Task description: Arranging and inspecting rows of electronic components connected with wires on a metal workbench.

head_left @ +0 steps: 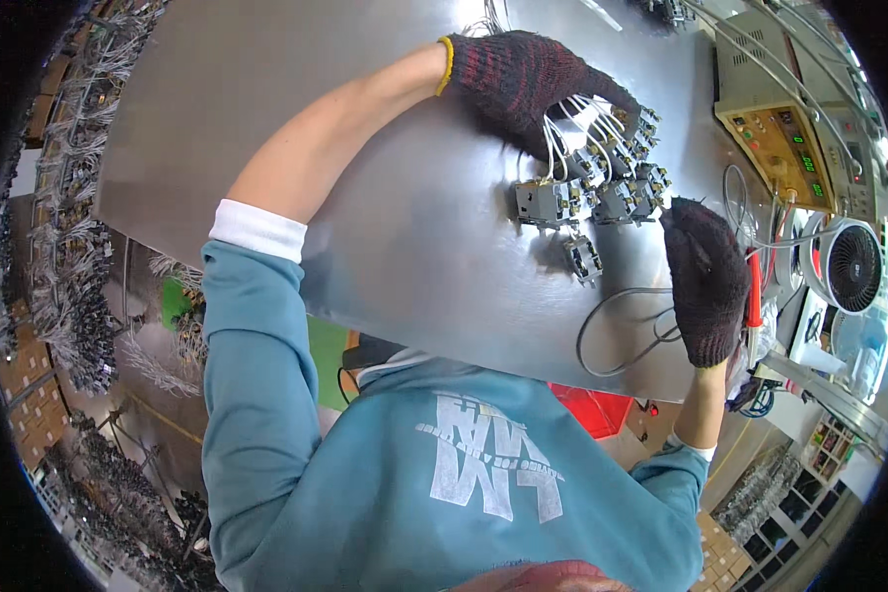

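Note:
A cluster of small grey metal-bodied electrical components (617, 192) with brass-coloured terminals rests on the steel tabletop. White wires (559, 148) rise from them into my left hand (528, 84), which wears a dark knitted glove with a yellow cuff and is closed around the wires. One component (583, 259) lies slightly apart, nearer to me. Just right of the cluster is my right hand (707, 281), also gloved. Its fingers are curled together and point toward the components; whatever they hold is hidden. A grey cable (587, 340) loops on the table and passes under this hand.
A bench instrument (779, 153) with a yellow panel and green digits stands at the right, near a small round fan (851, 264). Beside my right hand is a red handle (755, 286). Below the table edge sits a red bin (597, 409). Wire bundles (74, 247) hang at the left.

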